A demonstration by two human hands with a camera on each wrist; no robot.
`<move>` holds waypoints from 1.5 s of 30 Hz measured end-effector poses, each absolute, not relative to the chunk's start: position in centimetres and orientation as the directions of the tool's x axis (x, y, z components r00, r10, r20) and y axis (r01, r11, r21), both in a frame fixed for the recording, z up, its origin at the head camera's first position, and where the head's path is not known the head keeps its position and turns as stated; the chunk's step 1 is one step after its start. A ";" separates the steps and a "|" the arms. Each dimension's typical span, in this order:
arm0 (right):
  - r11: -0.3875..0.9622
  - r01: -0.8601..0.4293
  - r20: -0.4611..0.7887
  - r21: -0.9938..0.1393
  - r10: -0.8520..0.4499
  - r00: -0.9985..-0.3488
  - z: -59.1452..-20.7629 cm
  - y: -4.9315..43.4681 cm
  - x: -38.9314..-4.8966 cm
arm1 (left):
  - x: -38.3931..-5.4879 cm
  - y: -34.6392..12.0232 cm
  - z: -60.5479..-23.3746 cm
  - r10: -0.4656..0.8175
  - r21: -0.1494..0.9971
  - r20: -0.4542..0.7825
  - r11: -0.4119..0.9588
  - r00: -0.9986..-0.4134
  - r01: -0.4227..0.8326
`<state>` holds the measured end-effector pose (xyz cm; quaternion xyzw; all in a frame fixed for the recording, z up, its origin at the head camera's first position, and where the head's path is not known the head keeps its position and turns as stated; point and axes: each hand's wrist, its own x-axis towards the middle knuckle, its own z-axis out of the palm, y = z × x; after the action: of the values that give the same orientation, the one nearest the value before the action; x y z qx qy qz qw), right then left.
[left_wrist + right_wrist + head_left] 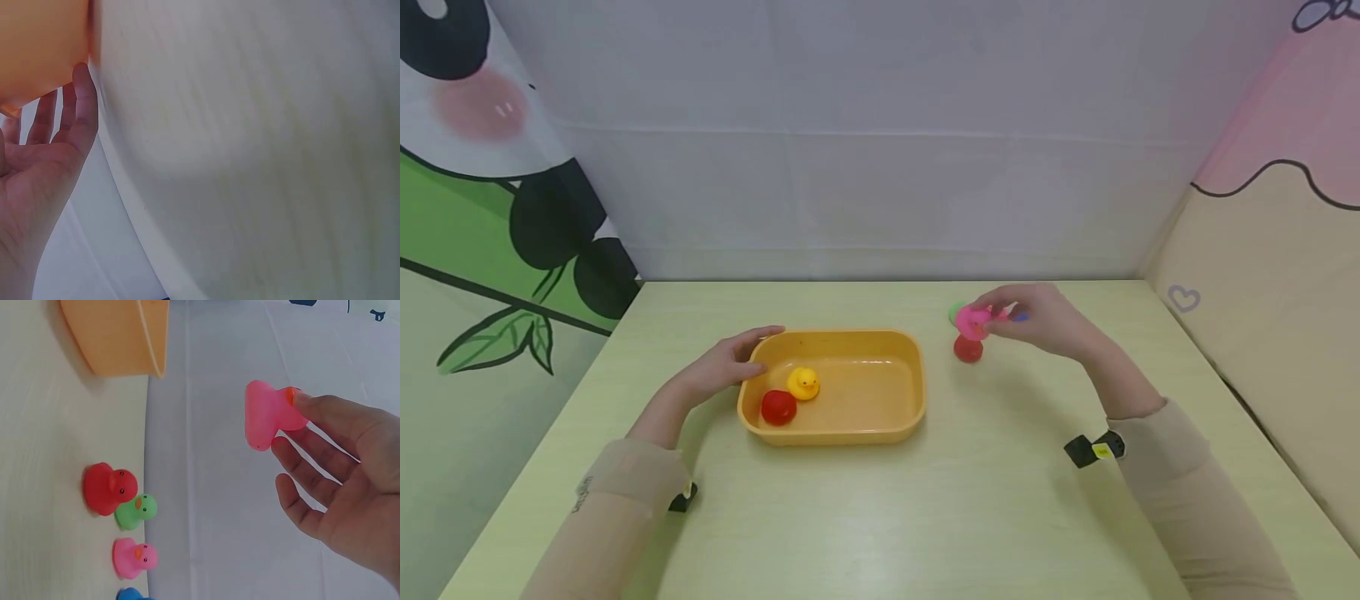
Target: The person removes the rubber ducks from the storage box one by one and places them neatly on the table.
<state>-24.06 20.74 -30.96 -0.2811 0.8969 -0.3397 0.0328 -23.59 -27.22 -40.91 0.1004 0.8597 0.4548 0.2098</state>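
A pink rubber duck (pixel 265 415) is pinched between the thumb and fingertips of my right hand (pixel 1037 318), held up off the table. Below it in the head view sits a red rubber duck (pixel 967 350). The right wrist view also shows a green duck (pixel 136 511), another pink duck (pixel 128 557) and part of a blue one (pixel 129 594) standing in a line. My left hand (pixel 722 367) grips the left end of a yellow-orange plastic tub (pixel 850 437), thumb at the rim and fingers along the outside. Inside lie a yellow duck (pixel 803 383) and a red rounded toy (pixel 778 407).
The pale wooden table (pixel 880 517) carries the tub left of centre and the ducks to its right. A grey-white cloth wall (pixel 880 167) stands at the far edge, with printed panels on both sides. Each sleeve cuff has a small black wrist device (pixel 1081 451).
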 end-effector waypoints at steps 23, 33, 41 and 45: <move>0.675 -0.384 0.030 -0.629 -0.473 -0.881 -37.3 25.4 -26.3 | -23.6 -27.0 -41.1 0.357 0.825 -0.270 0.565 -0.894 -0.024; 0.693 -0.373 0.022 -0.617 -0.459 -0.888 -39.4 25.9 -27.1 | -23.4 -27.1 -40.9 0.353 0.820 -0.263 0.572 -0.898 -0.015; 0.698 -0.327 -0.021 -0.637 -0.440 -0.898 -40.9 26.2 -27.8 | -23.6 -27.1 -41.1 0.345 0.820 -0.270 0.572 -0.899 -0.026; 0.704 -0.316 -0.038 -0.636 -0.437 -0.898 -41.4 26.2 -27.9 | -23.6 -27.1 -41.1 0.359 0.820 -0.262 0.573 -0.896 -0.010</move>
<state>-27.90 26.22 -41.37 -0.2051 0.9184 -0.3252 0.0934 -23.60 -27.15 -41.13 0.1010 0.8628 0.4510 0.2048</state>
